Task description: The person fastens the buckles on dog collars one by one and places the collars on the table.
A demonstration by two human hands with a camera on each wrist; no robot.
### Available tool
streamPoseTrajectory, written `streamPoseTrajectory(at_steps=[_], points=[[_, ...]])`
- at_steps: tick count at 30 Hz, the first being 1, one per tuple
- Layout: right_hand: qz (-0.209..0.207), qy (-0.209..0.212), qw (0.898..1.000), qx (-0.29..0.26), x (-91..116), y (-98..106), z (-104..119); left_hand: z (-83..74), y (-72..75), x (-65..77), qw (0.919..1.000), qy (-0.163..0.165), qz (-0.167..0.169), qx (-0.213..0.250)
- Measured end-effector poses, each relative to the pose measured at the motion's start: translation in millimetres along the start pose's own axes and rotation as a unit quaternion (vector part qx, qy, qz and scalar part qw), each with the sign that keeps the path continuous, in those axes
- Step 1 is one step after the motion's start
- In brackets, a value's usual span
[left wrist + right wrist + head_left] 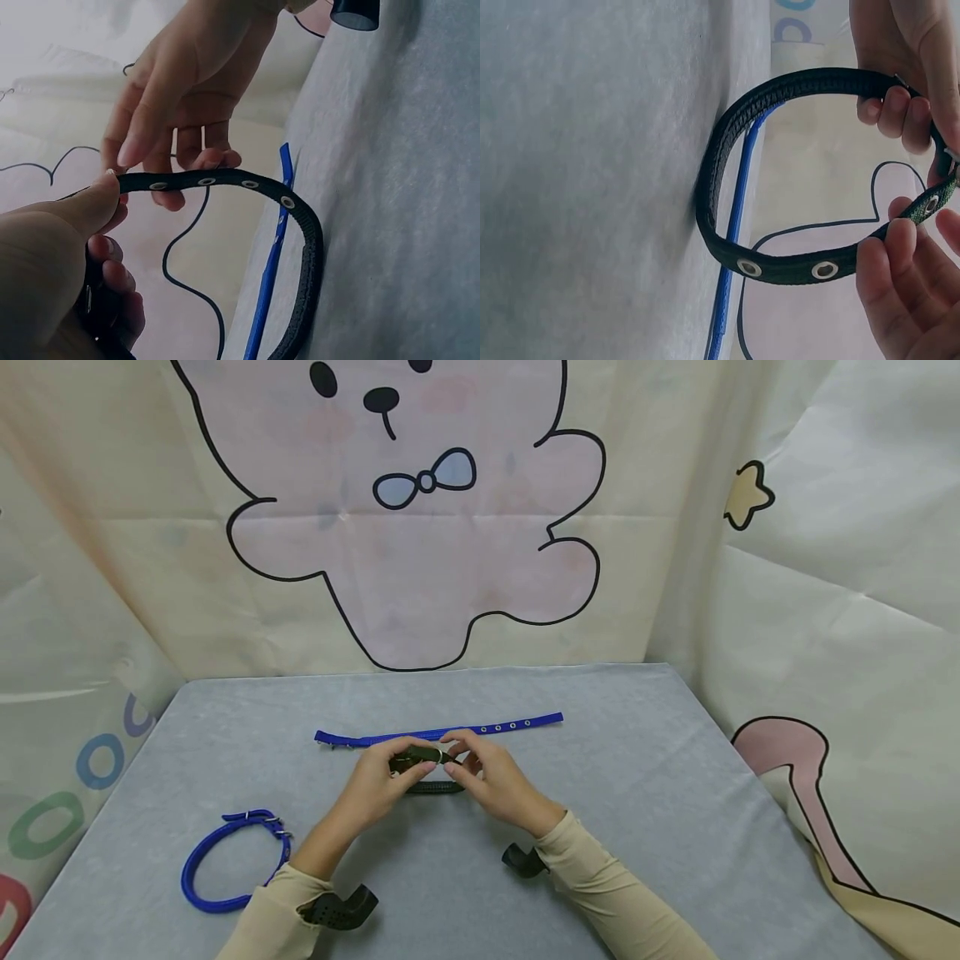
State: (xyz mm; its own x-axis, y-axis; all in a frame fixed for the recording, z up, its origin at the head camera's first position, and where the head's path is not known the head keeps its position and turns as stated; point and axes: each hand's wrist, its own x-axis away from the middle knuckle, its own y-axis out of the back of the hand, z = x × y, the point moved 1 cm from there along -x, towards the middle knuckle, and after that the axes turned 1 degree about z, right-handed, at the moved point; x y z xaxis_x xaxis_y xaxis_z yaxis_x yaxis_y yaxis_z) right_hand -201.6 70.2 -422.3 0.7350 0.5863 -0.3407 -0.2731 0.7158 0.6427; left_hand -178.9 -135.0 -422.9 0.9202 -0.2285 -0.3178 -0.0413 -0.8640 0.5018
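We see two hands at the middle of the frame in the head view, raised together over the grey tabletop [450,893]. Between them is a dark green collar [435,787], its band bent round in a loop. Our left hand [382,781] grips one end, the fingers curled around it; our right hand [498,785] pinches the strap close beside, near a small metal ring [441,757]. In the right wrist view we make out metal eyelets [825,269] along the band, running to the right hand's fingers at the lower right.

Just beyond the hands, in the head view, a blue strap [491,728] lies nearly straight across the tabletop. At the lower left of the frame a blue collar [216,906] rests as a loop near our left forearm. We wear beige sleeves [611,885], with a black device [345,910] at the left wrist and another [522,860] at the right. At the top, a large pink bear [435,552] covers the hanging cloth [645,410].
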Motion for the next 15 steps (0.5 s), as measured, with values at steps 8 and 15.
streamPoseTrajectory(at_steps=[8,15], points=[[-0.001,0.018,1.000,0.001,1.9,-2.1,5.3,-2.1,-9.0,1.7,0.9989,-0.031,-0.004,-0.035],[-0.003,0.017,1.000,-0.005,2.9,-2.9,5.4,-5.0,-10.8,2.7,0.9985,-0.022,-0.013,-0.049]])
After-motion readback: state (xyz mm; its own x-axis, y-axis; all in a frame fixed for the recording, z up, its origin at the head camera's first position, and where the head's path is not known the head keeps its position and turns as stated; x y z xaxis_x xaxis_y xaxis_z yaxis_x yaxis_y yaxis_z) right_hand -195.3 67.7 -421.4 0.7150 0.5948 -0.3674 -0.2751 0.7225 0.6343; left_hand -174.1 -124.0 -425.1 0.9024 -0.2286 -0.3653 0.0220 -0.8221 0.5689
